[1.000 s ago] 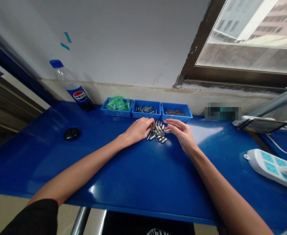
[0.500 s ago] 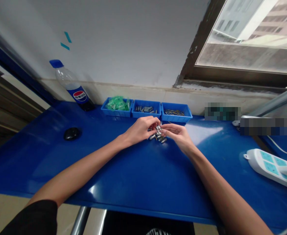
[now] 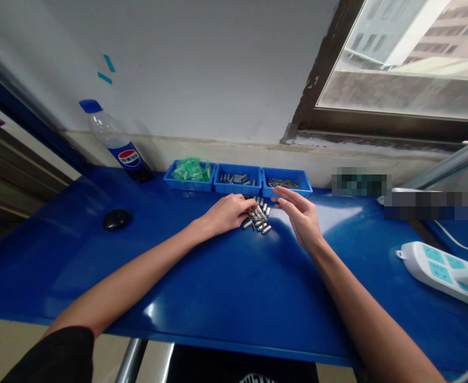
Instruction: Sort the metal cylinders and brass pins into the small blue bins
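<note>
A small pile of shiny metal cylinders (image 3: 261, 214), with some thin brass-coloured pieces among them, lies on the blue table. At its left edge is my left hand (image 3: 228, 214), its fingers curled over the pieces; what they grip is too small to make out. My right hand (image 3: 301, 215) hovers to the right of the pile, fingers stretched and apart, nothing visible in it. Just behind the pile stands a blue bin of thin metal pins (image 3: 285, 192). Beside it is a blue bin of metal cylinders (image 3: 237, 188).
A third blue bin (image 3: 188, 184) at the left holds green plastic packaging (image 3: 192, 169). A cola bottle (image 3: 126, 154) stands by the wall, and a black computer mouse (image 3: 116, 219) lies nearer. On the right is a white power strip (image 3: 437, 268). A window frame (image 3: 377, 119) is above.
My right hand has moved away from the pile to the right and opened. My left hand has stayed at the pile's left side. More of the pile now shows.
</note>
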A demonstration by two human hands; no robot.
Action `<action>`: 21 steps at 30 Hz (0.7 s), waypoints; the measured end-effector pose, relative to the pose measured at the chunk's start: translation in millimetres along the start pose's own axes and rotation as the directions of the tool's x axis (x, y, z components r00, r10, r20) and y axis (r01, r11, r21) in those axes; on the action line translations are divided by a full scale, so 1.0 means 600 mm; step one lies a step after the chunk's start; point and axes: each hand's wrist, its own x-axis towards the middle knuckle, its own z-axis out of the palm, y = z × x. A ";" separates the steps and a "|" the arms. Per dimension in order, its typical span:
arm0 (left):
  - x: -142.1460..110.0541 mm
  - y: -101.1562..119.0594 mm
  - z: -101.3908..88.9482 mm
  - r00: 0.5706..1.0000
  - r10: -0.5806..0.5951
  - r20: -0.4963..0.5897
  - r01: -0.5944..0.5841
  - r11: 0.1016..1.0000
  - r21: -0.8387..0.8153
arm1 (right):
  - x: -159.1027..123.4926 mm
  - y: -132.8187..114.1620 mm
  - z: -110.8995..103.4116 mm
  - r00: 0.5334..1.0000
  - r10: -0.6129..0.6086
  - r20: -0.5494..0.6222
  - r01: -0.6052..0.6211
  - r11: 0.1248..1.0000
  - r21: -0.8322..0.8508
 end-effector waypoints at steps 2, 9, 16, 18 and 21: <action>0.001 0.001 0.001 1.000 -0.008 -0.007 0.008 1.000 -0.007 | 0.001 0.002 -0.002 0.999 0.029 0.013 -0.030 0.999 0.038; 0.002 0.004 0.002 0.999 0.045 0.011 -0.045 0.998 0.032 | 0.002 0.006 -0.001 0.998 0.063 0.016 -0.063 0.998 0.000; 0.002 0.007 -0.006 0.998 0.037 -0.048 -0.038 0.999 -0.020 | 0.000 0.005 -0.002 0.997 0.065 0.036 -0.064 0.998 -0.026; 0.002 0.009 -0.010 0.995 0.028 -0.096 -0.038 0.994 -0.102 | -0.001 0.002 -0.001 0.996 0.080 0.048 -0.078 0.996 -0.050; 0.002 0.014 -0.015 0.986 0.006 -0.165 -0.043 0.974 -0.222 | -0.003 -0.003 0.005 0.991 0.109 0.082 -0.101 0.990 -0.101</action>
